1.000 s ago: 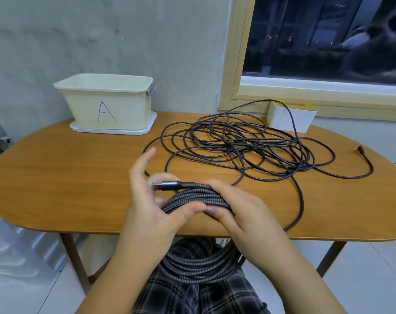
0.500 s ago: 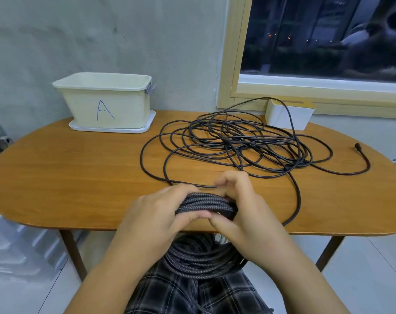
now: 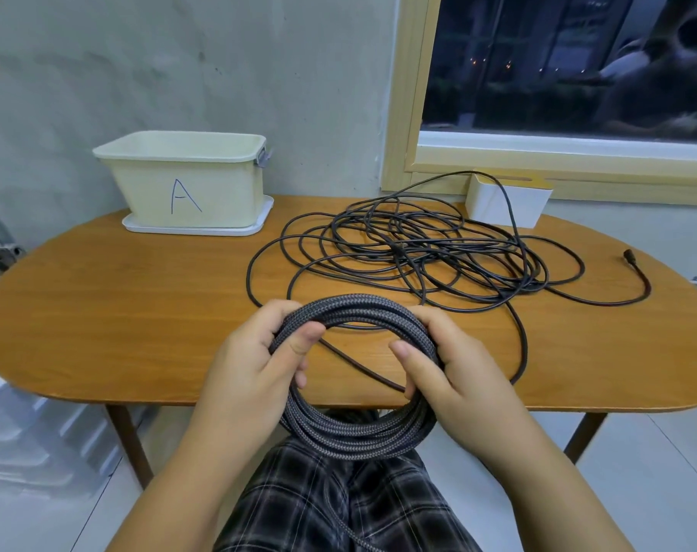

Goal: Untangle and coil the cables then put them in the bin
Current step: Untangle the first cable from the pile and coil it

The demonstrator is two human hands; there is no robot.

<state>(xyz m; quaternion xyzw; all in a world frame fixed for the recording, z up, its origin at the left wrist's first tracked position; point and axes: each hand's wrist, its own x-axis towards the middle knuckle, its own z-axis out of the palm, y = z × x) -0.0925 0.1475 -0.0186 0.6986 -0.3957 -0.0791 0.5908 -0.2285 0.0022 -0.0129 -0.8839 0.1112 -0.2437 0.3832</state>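
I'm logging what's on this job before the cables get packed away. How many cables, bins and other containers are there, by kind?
Cables: 2, the braided coil gripped by the left hand and right hand, and the thin black tangle on the table.
Bins marked A: 1, standing on a white tray.
White boxes by the window: 1.
Total: 4.

Soft, even indoor light falls on my table [image 3: 100, 312]; the window [image 3: 570, 61] on the far right is dark; shadows stay faint; edges bow from the wide lens.
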